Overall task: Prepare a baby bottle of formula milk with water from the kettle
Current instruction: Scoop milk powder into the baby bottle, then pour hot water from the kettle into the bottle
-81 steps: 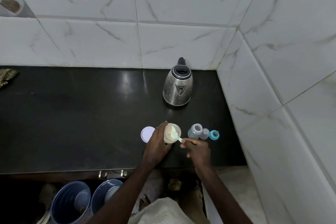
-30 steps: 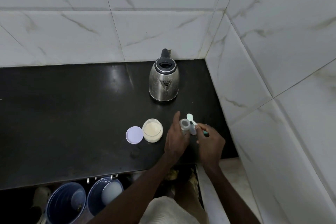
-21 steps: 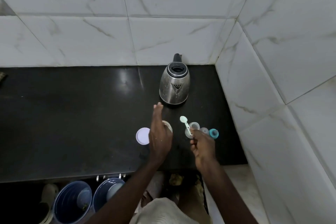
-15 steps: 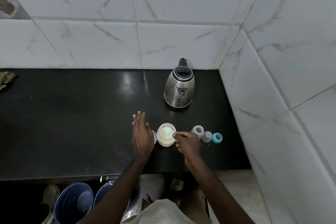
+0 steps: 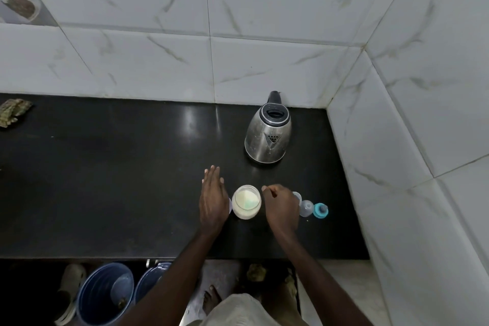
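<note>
formula jar (image 5: pixel 246 201) open on surface, scoop (image 5: pixel 247 204) lying in powder | left hand (image 5: pixel 213 201) flat, fingers spread, over jar lid | right hand (image 5: pixel 281 205) loosely curled, empty — hides most of bottle (image 5: pixel 297 196) | kettle (image 5: pixel 268 137) untouched behind — water, capping, mixing likely left

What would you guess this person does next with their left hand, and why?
Probably pick up the lid that the flat, open left hand hovers over and close the formula jar. The jar stands open, the green scoop seems to lie inside it, and the right hand looks empty.
</note>
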